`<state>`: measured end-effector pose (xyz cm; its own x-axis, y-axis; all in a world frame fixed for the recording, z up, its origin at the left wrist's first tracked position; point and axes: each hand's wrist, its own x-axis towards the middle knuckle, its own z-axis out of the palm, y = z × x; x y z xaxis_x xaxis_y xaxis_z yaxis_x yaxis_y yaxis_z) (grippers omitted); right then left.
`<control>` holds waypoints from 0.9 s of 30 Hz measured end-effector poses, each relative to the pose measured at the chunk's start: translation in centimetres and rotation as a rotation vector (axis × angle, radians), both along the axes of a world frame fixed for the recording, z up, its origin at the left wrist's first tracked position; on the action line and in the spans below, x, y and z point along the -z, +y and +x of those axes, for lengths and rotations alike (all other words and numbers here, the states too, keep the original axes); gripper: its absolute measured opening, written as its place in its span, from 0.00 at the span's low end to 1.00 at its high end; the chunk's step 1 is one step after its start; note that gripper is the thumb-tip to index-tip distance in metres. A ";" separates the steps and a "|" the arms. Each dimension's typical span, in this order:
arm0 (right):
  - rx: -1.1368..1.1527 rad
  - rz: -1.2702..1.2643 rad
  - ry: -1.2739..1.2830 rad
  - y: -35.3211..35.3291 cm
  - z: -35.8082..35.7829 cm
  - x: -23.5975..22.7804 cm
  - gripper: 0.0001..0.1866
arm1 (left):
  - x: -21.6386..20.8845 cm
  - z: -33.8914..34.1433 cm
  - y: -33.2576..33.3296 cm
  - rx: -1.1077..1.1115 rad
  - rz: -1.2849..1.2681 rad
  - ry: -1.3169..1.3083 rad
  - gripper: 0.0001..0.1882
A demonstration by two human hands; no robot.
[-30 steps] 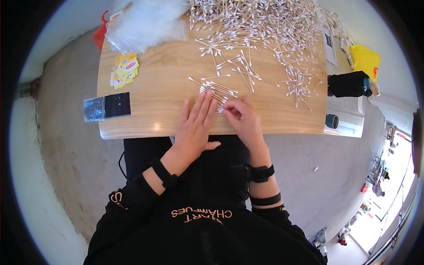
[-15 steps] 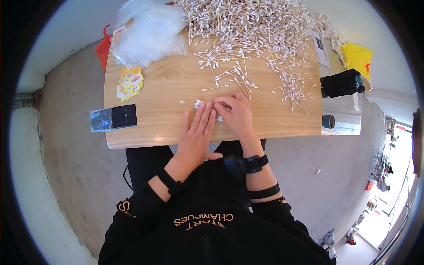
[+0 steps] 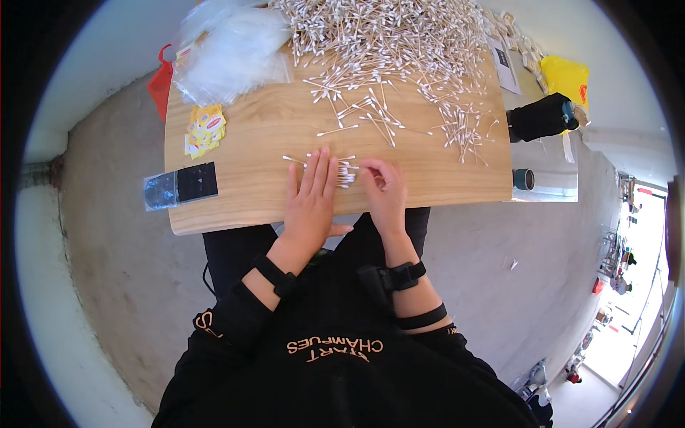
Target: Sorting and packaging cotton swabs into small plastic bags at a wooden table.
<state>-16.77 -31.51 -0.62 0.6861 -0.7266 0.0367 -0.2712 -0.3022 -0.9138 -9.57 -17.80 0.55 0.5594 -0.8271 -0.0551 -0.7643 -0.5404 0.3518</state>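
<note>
My left hand (image 3: 312, 196) lies flat, its fingers stretched out over a small bunch of cotton swabs (image 3: 345, 175) near the table's front edge. White swab tips show to the right of those fingers, and one loose swab (image 3: 294, 160) pokes out on the left; the middle of the bunch is hidden. Just right of the bunch, my right hand (image 3: 387, 196) has its fingers curled in a pinch close to the swab tips. What it holds, if anything, is hidden by the fingers. Beyond both hands, a few scattered swabs (image 3: 339, 130) lie on the wooden table (image 3: 250, 143).
A large heap of cotton swabs (image 3: 399, 43) covers the table's far side. At far left are clear plastic bags (image 3: 228, 60), with yellow labels (image 3: 205, 130) nearer. A dark phone-like rectangle (image 3: 197, 183) lies at the left edge. A black bottle (image 3: 536, 118) stands off the right edge.
My right hand has drawn back a little to the right, away from the left fingers. More swab tips now show between the hands. The whole view has shifted slightly.
</note>
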 end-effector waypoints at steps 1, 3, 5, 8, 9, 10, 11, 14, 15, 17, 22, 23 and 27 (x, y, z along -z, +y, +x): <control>-0.118 0.032 0.037 0.1 0.0 -0.3 0.10 | 0.0 0.1 0.0 -0.012 -0.011 -0.007 0.69; -0.130 -0.008 0.025 0.6 0.2 -0.1 0.10 | -0.1 0.4 -0.3 -0.025 -0.022 -0.010 0.69; -0.144 -0.053 0.017 0.9 0.3 0.0 0.10 | -0.3 0.8 -1.0 -0.034 0.010 -0.063 0.67; -0.133 -0.091 0.079 0.8 0.7 0.0 0.10 | -0.2 1.0 -1.4 -0.051 0.023 -0.058 0.67; -0.118 -0.119 0.110 0.8 0.8 -0.1 0.10 | -0.2 1.0 -1.3 -0.052 0.025 -0.054 0.67; -0.102 -0.147 0.140 0.7 1.0 -0.1 0.11 | -0.1 1.1 -1.2 -0.053 0.003 -0.048 0.68; -0.104 -0.144 0.145 0.7 1.0 -0.1 0.11 | 0.0 1.1 -1.2 -0.054 -0.019 -0.042 0.69; -0.130 -0.163 0.147 0.5 0.9 -0.2 0.11 | 0.6 1.1 -1.0 -0.068 -0.064 -0.020 0.68; -0.171 -0.168 0.172 0.3 0.8 -0.3 0.11 | 0.5 1.0 -0.8 -0.065 -0.060 -0.017 0.68; -0.206 -0.168 0.197 0.0 0.5 -0.6 0.11 | 0.2 0.7 -0.4 -0.057 -0.055 -0.009 0.67; -0.259 -0.139 0.112 -0.5 0.7 -0.4 0.07 | 0.8 0.2 0.4 -0.063 -0.062 -0.026 0.66; -0.249 -0.133 0.111 -0.5 0.7 -0.4 0.07 | 0.6 0.2 0.2 -0.089 -0.088 -0.026 0.66; -0.184 -0.155 0.109 -0.5 0.9 -0.1 0.07 | -0.1 0.2 -0.2 -0.091 -0.063 0.001 0.67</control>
